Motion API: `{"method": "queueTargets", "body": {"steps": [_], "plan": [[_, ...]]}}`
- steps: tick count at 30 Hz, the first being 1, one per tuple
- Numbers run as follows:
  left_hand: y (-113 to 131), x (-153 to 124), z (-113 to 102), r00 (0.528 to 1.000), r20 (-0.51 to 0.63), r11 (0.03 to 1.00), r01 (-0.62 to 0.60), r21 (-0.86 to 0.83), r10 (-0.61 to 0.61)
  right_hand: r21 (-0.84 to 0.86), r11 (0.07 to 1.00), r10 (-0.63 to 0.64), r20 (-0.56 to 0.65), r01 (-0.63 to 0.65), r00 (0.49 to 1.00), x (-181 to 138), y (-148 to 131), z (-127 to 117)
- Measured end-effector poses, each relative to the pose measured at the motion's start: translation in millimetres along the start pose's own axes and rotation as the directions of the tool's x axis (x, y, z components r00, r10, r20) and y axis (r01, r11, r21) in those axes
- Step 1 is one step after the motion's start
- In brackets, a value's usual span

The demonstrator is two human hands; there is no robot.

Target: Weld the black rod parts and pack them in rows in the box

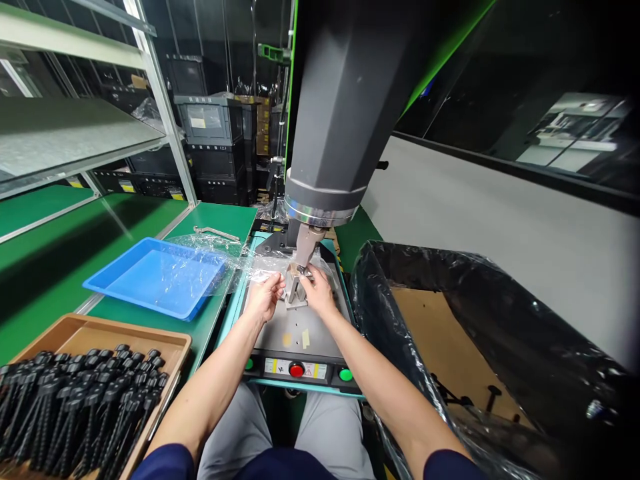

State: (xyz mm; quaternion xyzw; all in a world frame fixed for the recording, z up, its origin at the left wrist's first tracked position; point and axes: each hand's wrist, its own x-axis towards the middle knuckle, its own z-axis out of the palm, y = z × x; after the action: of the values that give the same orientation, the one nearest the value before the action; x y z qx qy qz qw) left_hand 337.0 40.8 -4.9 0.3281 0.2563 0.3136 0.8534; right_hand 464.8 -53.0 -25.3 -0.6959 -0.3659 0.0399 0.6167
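My left hand (267, 298) is closed, thumb and fingertips pinched together, just left of a metal fixture (296, 293) on the machine's base plate. What it holds, if anything, is too small to make out. Clear plastic film (220, 257) stretches behind and beside it. On the fixture's other side, my right hand (319, 288) pinches a small black part (303, 269) at the top of the fixture. Right above that part is the metal tip (307, 243) of the grey press head (330, 133). The fingers partly hide the black part.
A brown tray (183, 340) of black ribbed pieces and a blue tray (150, 303) stand on the left bench, near a wrench (217, 233). A black-lined carton (415, 373) with several black pieces is at right. A red button (297, 370) and green buttons (345, 375) line the front.
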Motion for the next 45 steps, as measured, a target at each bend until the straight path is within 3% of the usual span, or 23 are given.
{"method": "queueTargets", "body": {"steps": [4,8,15,19,22,25,29,31,33,38,41,45], "plan": [[4,1,2,1.0,0.006,1.0,-0.008,-0.005,0.008,-0.032,0.999,-0.003,0.095,0.006,0.995,22,-6,1],[3,5,2,1.0,-0.019,1.0,-0.018,-0.003,0.018,-0.025,0.999,-0.028,0.092,0.03,0.995,21,-9,-5],[-14,2,-16,0.997,-0.063,0.996,0.04,0.085,-0.035,0.049,0.996,0.065,0.155,-0.073,0.986,-46,-23,-30],[-26,-28,-29,0.991,-0.066,0.957,0.129,0.258,-0.116,0.095,0.994,0.029,0.171,-0.045,0.985,-77,-37,-35],[-31,-65,-34,0.992,0.114,0.876,-0.1,0.471,0.052,0.161,0.985,0.026,0.201,-0.059,0.979,-88,-47,-31],[-29,-100,-35,0.915,0.351,0.694,-0.386,0.608,0.201,0.304,0.945,0.042,0.241,-0.116,0.97,-98,-60,-21],[-19,-126,-41,0.885,0.361,0.524,-0.466,0.713,0.295,0.389,0.903,0.074,0.282,-0.184,0.957,-111,-83,-4],[-13,-135,-47,0.901,0.312,0.546,-0.432,0.718,0.302,0.417,0.881,0.083,0.324,-0.221,0.943,-116,-93,3],[-7,-144,-52,0.927,0.263,0.633,-0.376,0.677,0.269,0.442,0.852,0.096,0.395,-0.281,0.913,-119,-99,9],[8,-173,-60,0.979,0.14,0.82,-0.201,0.536,0.148,0.471,0.724,0.149,0.607,-0.505,0.78,-121,-107,20],[17,-186,-63,0.99,0.101,0.862,-0.138,0.487,0.101,0.477,0.646,0.195,0.652,-0.596,0.733,-123,-114,27],[25,-197,-71,0.99,0.073,0.862,-0.142,0.486,0.123,0.469,0.615,0.202,0.683,-0.634,0.702,-129,-123,39]]}}
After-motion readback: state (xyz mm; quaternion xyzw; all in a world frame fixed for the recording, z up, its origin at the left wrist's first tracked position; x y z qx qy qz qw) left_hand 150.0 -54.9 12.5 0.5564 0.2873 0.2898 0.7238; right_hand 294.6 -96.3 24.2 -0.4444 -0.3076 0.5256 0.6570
